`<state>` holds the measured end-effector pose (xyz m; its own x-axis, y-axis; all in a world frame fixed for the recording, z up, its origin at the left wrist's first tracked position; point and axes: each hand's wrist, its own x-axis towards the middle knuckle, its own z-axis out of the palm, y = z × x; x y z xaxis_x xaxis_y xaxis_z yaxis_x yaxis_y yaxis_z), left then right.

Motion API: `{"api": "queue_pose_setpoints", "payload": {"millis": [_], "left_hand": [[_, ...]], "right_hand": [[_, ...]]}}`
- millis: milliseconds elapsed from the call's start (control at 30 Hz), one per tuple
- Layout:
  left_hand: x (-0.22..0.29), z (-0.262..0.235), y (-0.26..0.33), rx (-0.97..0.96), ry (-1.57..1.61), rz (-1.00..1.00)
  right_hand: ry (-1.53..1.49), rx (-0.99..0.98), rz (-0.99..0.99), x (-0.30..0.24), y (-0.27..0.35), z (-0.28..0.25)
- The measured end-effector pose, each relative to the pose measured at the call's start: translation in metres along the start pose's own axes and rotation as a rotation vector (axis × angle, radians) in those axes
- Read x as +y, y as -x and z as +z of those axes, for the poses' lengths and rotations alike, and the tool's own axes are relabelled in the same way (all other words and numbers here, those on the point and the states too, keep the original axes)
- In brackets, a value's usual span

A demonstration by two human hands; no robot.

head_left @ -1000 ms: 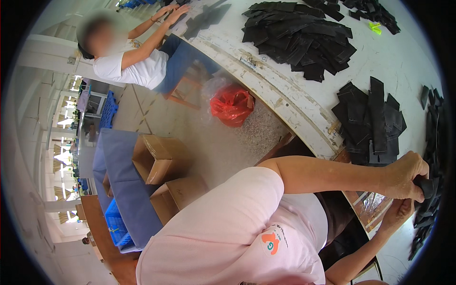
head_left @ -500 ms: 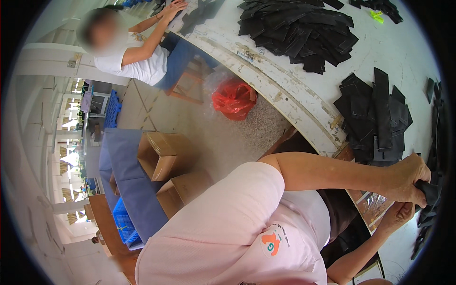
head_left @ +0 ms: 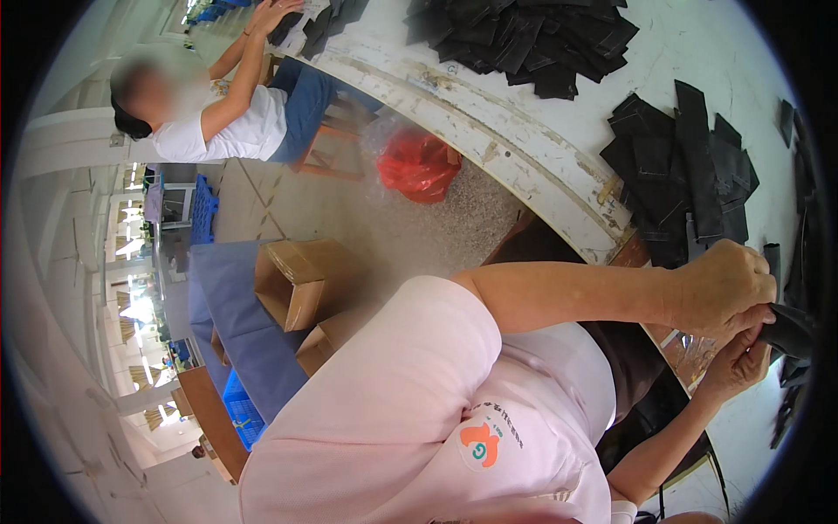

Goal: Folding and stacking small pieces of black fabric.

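Note:
At the right side, my left hand (head_left: 726, 286) and my right hand (head_left: 735, 367) meet above the white table (head_left: 559, 188). The fingers of both are pinched together on the end of a folded black fabric piece (head_left: 790, 332), which reaches toward the dark rim of the view. How each fingertip grips it is partly hidden. Just beyond my left hand lies a small stack of flat black pieces (head_left: 650, 170), some marked with light lines. More black strips (head_left: 796, 210) lie along the right rim, blurred and cut off there.
A large heap of black pieces (head_left: 524, 39) covers the far table. A person in a white shirt (head_left: 236, 127) works at the table's far left. A red plastic bag (head_left: 417, 166), cardboard boxes (head_left: 301, 279) and a blue crate (head_left: 240, 410) stand left of the table edge.
My left hand has shifted slightly up and left, its fingers now pinching beside my right hand. The black piece has turned a little. The whole view has also shifted somewhat.

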<state>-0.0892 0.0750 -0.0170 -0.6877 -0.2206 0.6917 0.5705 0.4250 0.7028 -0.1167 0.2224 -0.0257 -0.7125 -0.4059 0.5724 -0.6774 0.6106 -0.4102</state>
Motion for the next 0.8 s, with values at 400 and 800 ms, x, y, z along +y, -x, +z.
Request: {"api": "queue_pose_setpoints", "payload": {"millis": [400, 800], "left_hand": [[0.003, -0.007, 0.007, -0.106, -0.22, -0.073], [0.018, 0.003, -0.005, 0.085, 0.019, 0.03]], "right_hand": [[-0.032, 0.041, -0.009, -0.013, 0.0, 0.006], [-0.288, -0.212, 0.185, 0.01, 0.006, -0.021]]}}
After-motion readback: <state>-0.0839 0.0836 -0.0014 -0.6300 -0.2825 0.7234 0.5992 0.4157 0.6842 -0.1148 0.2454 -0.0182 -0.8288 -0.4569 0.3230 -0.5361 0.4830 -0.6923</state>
